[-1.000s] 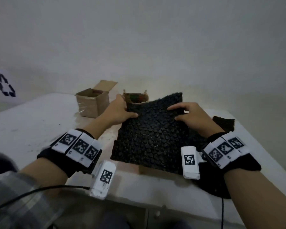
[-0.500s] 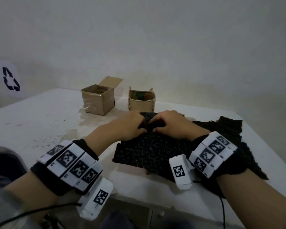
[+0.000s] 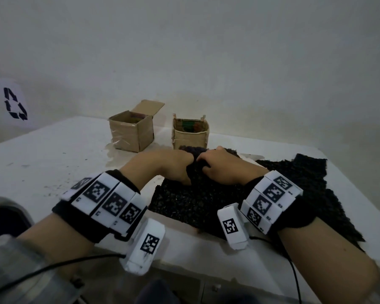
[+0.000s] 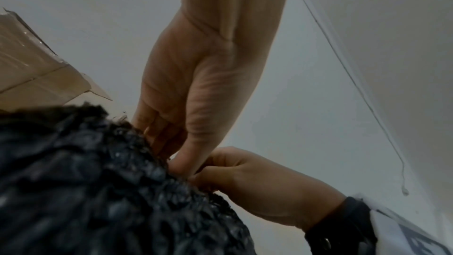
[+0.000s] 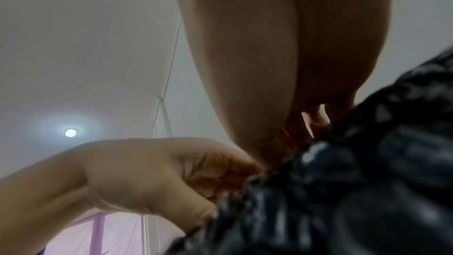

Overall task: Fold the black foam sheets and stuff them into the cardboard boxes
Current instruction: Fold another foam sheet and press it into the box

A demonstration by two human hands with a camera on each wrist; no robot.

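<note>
Both hands bunching the far edge of the black foam sheet, just in front of the woven box.

Left hand and right hand touch knuckle to knuckle, fingers curled into the black foam sheet, which lies on the counter under and near of them. More foam sheets lie right of it. Woven box sits just beyond the hands; open cardboard box stands left of the woven box.
</note>
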